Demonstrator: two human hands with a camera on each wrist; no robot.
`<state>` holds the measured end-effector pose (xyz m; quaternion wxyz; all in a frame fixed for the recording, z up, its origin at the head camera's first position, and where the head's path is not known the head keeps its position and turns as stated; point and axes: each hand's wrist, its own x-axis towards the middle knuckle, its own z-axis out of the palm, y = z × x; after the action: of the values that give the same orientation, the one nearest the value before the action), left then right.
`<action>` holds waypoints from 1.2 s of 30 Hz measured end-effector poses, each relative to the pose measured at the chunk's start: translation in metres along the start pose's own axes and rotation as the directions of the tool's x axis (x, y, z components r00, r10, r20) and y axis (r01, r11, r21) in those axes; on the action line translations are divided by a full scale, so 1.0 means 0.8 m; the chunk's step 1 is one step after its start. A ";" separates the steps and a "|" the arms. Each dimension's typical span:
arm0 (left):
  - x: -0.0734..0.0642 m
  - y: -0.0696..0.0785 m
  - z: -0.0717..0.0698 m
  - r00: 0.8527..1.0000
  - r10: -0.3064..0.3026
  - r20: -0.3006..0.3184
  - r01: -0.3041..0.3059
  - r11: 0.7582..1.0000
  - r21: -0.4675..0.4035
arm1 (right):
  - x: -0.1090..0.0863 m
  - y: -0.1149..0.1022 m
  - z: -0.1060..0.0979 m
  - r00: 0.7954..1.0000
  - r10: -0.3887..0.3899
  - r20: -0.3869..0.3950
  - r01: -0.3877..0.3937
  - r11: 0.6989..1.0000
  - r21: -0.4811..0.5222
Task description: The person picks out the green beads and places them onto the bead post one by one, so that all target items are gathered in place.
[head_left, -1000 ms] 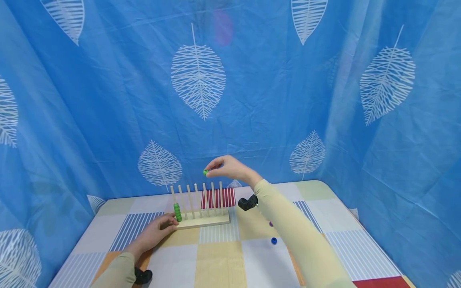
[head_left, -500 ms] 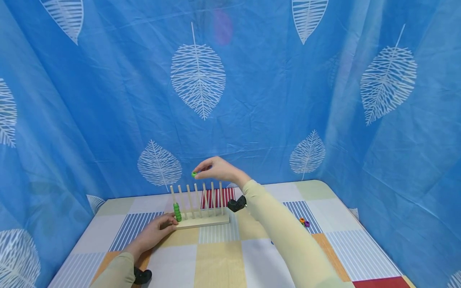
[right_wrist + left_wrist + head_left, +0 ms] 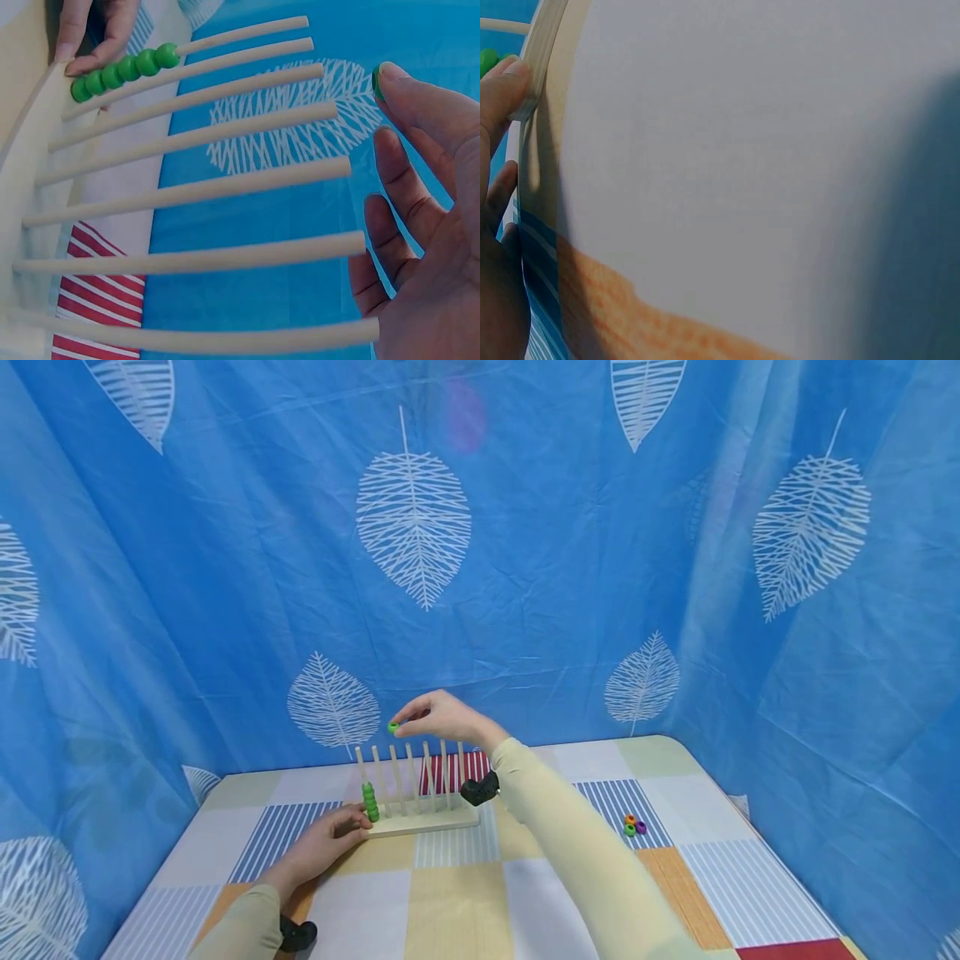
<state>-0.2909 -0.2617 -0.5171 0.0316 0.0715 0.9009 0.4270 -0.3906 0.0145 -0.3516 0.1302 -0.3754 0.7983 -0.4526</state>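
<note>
A wooden peg rack (image 3: 427, 822) with a row of upright pegs stands on the table. Green beads (image 3: 127, 69) are stacked on its leftmost peg. My left hand (image 3: 330, 839) holds the left end of the base, thumb and finger at the edge beside the green stack. Above the peg tops, toward the rack's left half, my right hand (image 3: 442, 717) pinches one green bead (image 3: 393, 727) between thumb and forefinger. The right wrist view shows that bead mostly covered by the fingers, level with the free ends of the pegs.
To the right on the striped patch lie an orange bead (image 3: 629, 818), a green bead (image 3: 629, 830) and a purple bead (image 3: 641, 827). A patchwork cloth (image 3: 457, 910) covers the table. A blue leaf-print curtain (image 3: 525, 568) hangs behind and at both sides.
My right hand has moved left and slightly down with the green bead, from over the middle pegs toward the left ones. The left hand and the rack have stayed in place.
</note>
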 end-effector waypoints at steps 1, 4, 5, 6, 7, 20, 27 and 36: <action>0.000 0.000 0.000 1.000 0.006 0.001 -0.006 1.000 0.003 | 0.001 0.000 0.001 1.000 0.000 0.002 0.000 1.000 0.000; 0.001 -0.001 0.000 1.000 0.005 0.000 -0.005 1.000 0.008 | 0.004 -0.002 0.005 1.000 -0.003 0.008 0.004 1.000 -0.002; 0.002 -0.001 0.000 1.000 0.005 0.000 -0.005 1.000 0.012 | 0.005 -0.002 0.006 1.000 -0.005 0.009 0.005 1.000 -0.004; 0.002 -0.001 0.000 1.000 0.004 0.000 -0.004 1.000 0.014 | 0.007 -0.003 0.008 1.000 -0.008 0.011 0.008 1.000 -0.007; 0.002 -0.001 0.000 1.000 0.002 -0.001 -0.002 1.000 0.017 | 0.008 -0.003 0.009 1.000 -0.011 0.015 0.011 1.000 -0.004; 0.001 -0.002 -0.002 1.000 -0.013 0.008 0.013 1.000 0.000 | 0.023 -0.014 0.032 0.998 -0.042 0.053 0.042 0.999 -0.001; 0.000 0.001 -0.002 1.000 0.003 0.009 -0.003 1.000 -0.008 | 0.031 -0.020 0.042 0.997 -0.043 0.061 0.046 0.998 -0.038; 0.000 0.001 -0.002 1.000 0.015 0.009 -0.015 1.000 -0.007 | 0.036 -0.022 0.046 0.998 -0.005 0.059 0.007 1.000 -0.031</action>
<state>-0.2907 -0.2625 -0.5154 0.0325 0.0802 0.8988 0.4298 -0.3818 -0.0348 -0.3540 0.1463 -0.3930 0.7999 -0.4294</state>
